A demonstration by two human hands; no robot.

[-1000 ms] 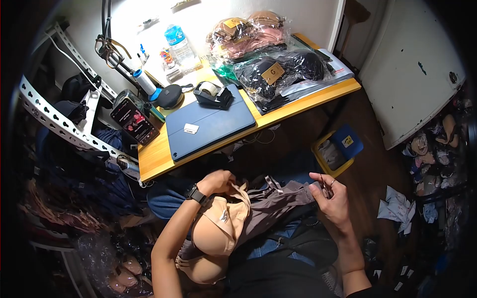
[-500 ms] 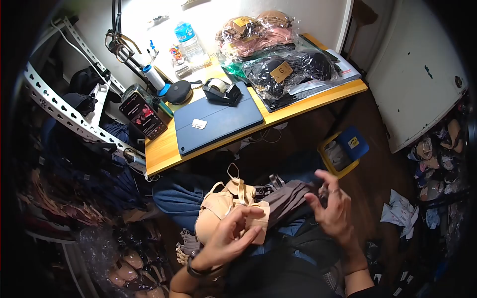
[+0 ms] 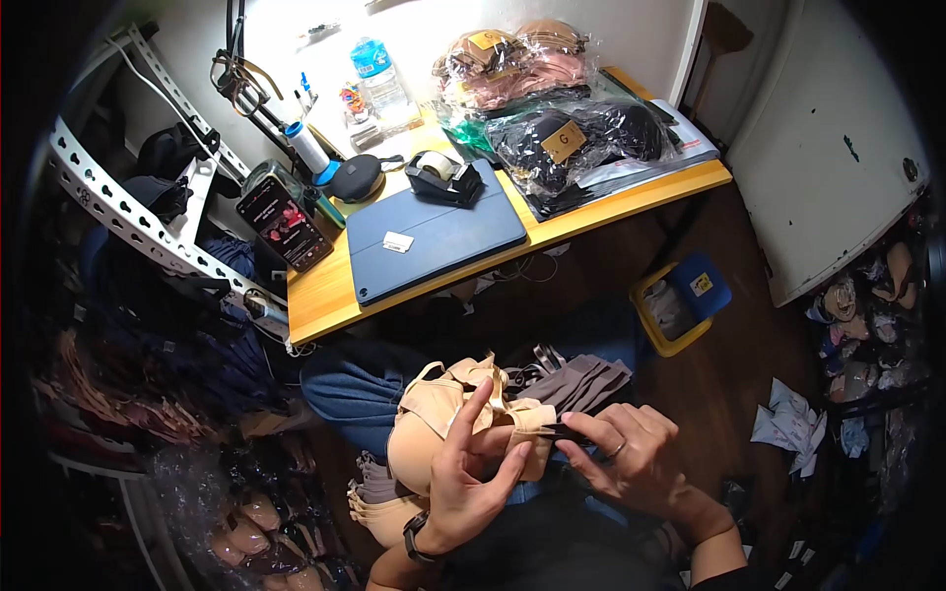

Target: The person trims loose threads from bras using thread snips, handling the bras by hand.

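A beige bra [image 3: 416, 455] with moulded cups and straps lies on my lap. My left hand [image 3: 473, 483] holds the end of its band, thumb below and index finger pointing up. At the band's edge, my right hand [image 3: 626, 458] pinches a small dark, narrow object [image 3: 564, 432] whose tip meets the fabric. The fingers cover most of that object, so its kind is unclear. Behind the hands, grey-brown folded fabric [image 3: 581, 382] rests on my lap. More beige cups [image 3: 394, 517] stick out under the bra on the left.
A wooden desk [image 3: 317, 313] ahead carries a blue tablet case [image 3: 443, 246], a tape dispenser [image 3: 443, 177], a phone [image 3: 284, 225] and bagged bras [image 3: 562, 148]. A yellow-blue bin [image 3: 680, 330] stands on the floor. Metal shelving [image 3: 148, 227] rises at left.
My right hand has come left and down to the band, now pinching a dark object against it. My left hand has shifted slightly right and turned the band end.
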